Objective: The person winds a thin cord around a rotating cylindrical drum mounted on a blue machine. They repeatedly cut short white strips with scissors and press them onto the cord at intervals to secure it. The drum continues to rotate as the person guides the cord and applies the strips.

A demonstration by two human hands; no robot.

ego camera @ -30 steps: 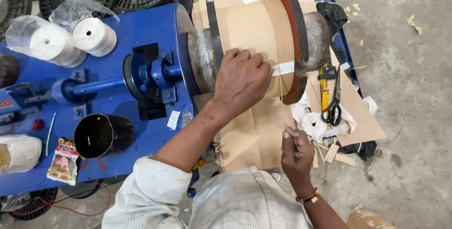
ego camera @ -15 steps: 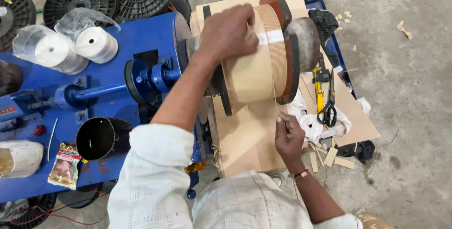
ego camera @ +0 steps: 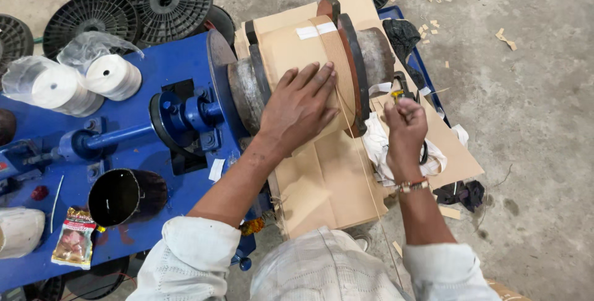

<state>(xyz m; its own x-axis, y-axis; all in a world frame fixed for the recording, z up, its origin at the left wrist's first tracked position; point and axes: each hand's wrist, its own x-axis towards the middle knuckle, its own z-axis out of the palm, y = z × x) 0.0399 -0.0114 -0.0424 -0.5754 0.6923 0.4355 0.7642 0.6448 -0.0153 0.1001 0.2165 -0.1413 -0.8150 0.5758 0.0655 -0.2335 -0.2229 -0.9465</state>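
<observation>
My left hand [ego camera: 298, 106] lies flat, fingers spread, on the brown paper wrapped round a large coil [ego camera: 291, 47]. The coil sits on the shaft of a blue winding machine [ego camera: 185, 115]. White tape strips [ego camera: 315, 30] are stuck on the paper at the coil's top. My right hand [ego camera: 405, 123] is closed in a pinch just right of the coil's dark flange [ego camera: 356, 72], apparently on a thin wire. A thin wire [ego camera: 366, 174] runs from the coil down toward my body. Flat cardboard [ego camera: 328, 183] lies under the coil.
Two white tape rolls [ego camera: 80, 81] in plastic lie on the blue bench, beside a black cylinder [ego camera: 114, 197] and a small packet [ego camera: 73, 237]. Black empty spools [ego camera: 167, 1] lie on the floor behind. White rags [ego camera: 377, 146] and paper scraps sit to the right.
My left hand has slid from the top of the coil to its near face. The taped seam has turned to the far side. My right hand has risen toward the flange.
</observation>
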